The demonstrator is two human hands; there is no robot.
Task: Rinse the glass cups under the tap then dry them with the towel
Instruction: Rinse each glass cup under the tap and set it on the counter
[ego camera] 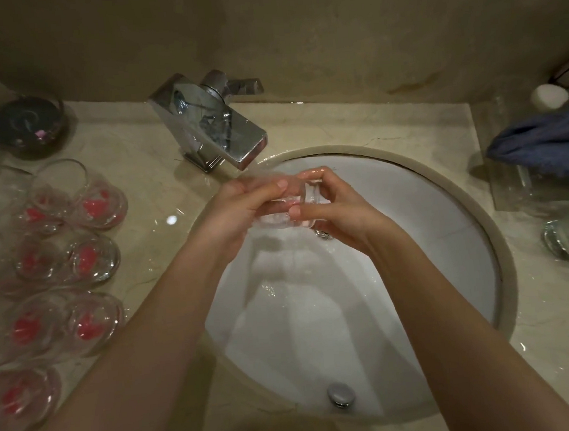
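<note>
Rinsing one glass cup (287, 208) under the tap (215, 132), we've got left hand (241, 208) and right hand (335, 207) both gripping it over the sink (500, 241). Wet glass is probably slippery and breakable, so hold the sides.

2 bare forearms (142, 331), seemingly no sleeves, short-nailed fingers (282, 183)

A beige marble table (154, 158) with faint veins wraps around a round white undermount sink (430, 209), and wet patches on the stone catch a small bright glint of overhead light. Behind it rises a plain tan wall (294, 25), stained darker near its right base. The lighting is dim and warm, leaving the far corners in shadow.
</note>
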